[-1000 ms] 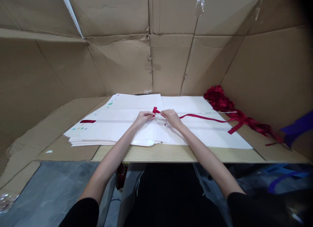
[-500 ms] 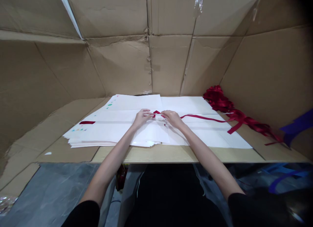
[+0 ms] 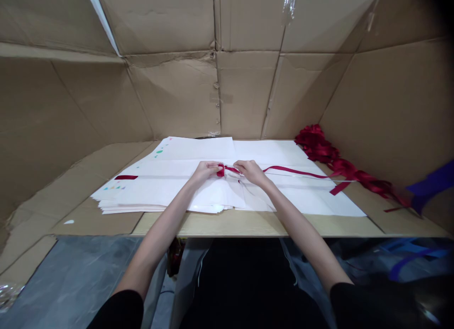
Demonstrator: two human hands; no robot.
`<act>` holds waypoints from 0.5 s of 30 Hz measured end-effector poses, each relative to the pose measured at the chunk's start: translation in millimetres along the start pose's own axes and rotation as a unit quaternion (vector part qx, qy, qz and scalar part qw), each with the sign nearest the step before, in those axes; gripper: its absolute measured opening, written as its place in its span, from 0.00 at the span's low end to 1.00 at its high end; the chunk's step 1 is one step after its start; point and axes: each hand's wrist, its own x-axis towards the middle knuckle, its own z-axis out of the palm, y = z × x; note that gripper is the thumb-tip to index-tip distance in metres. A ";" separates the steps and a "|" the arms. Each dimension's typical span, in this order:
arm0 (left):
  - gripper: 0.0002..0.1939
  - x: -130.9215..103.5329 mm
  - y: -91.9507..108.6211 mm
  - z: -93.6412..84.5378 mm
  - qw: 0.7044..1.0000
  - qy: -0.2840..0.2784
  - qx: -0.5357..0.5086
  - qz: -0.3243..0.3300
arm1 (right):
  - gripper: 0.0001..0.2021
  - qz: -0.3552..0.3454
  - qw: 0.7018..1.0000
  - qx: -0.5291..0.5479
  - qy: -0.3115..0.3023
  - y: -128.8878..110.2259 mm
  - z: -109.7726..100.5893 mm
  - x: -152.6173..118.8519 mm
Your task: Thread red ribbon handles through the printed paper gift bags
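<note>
Above the white paper sheets point(image 3: 170, 192), my left hand point(image 3: 205, 172) pinches a small folded loop of red ribbon point(image 3: 221, 170) between thumb and fingers. Close by on the right, my right hand point(image 3: 249, 171) is closed on the same ribbon, which stretches between the two hands. From the right hand the long ribbon tail point(image 3: 294, 170) trails across the paper to the right. A thin pale rod or wire point(image 3: 319, 178) also runs out rightward from that hand; its kind is unclear. The right fingertips are partly hidden.
A heap of red ribbon point(image 3: 315, 142) lies along the right side. On the left of the paper is a short red ribbon piece point(image 3: 126, 177). Cardboard walls point(image 3: 177, 92) enclose the back and sides. A blue strip point(image 3: 432, 182) hangs at far right.
The red ribbon loop has shifted left with my left hand, leaving a stretch of ribbon between the hands. The thin rod's far end has swung downward and further right.
</note>
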 end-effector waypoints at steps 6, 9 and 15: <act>0.15 0.7 -0.1 -0.9 1.000 0.012 0.001 -0.014 | 0.12 -0.003 0.998 0.058 -0.016 -3.4 -4.5 -0.9; 0.14 -1.1 -0.1 -1.8 1.000 -0.014 0.008 -0.027 | 0.12 0.000 0.998 0.058 -0.014 -6.7 -4.5 -2.5; 0.12 -10.1 0.9 7.4 0.996 -0.047 -0.058 -0.038 | 0.12 0.008 0.998 0.060 0.019 -18.4 4.6 -6.6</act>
